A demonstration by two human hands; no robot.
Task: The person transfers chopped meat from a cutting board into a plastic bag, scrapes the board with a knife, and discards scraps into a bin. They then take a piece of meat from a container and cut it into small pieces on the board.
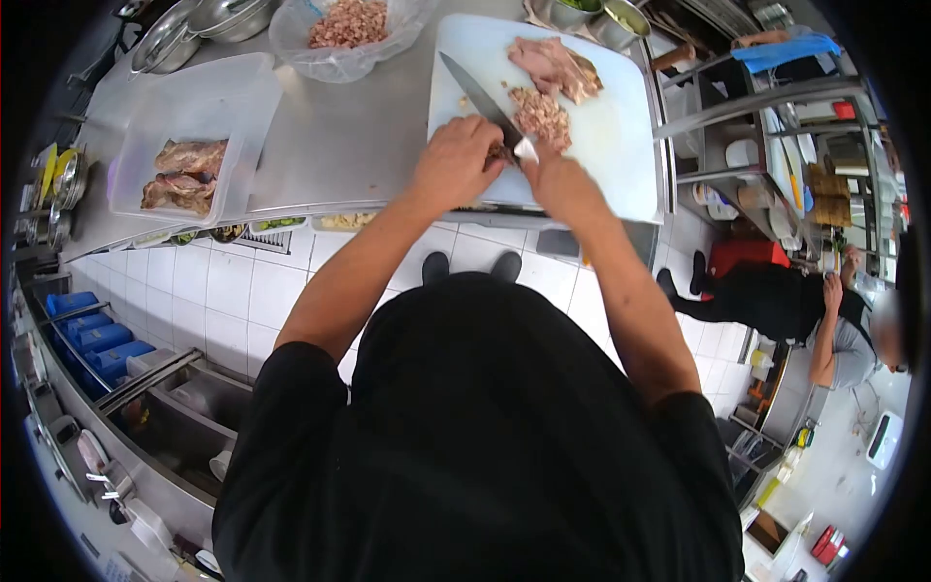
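My right hand [567,186] is closed around the white handle of a kitchen knife [477,97], whose long blade points up and to the left over the white cutting board [621,155]. Beside it, my left hand [458,160] is closed with bent fingers on a small dark piece of meat [501,153] at the board's near side. Its fingertips are close to the blade, and they hide part of that piece. A heap of diced meat [541,118] lies just beyond my right hand. Farther back on the board rests a larger pale cut of meat [555,66].
Left on the steel counter [335,136], a clear plastic tub [247,145] holds browned meat pieces [184,179]. A bag-lined bowl [349,63] contains diced meat. Metal bowls [228,17] and small metal containers [621,24] stand at the back. A co-worker [776,301] is at right.
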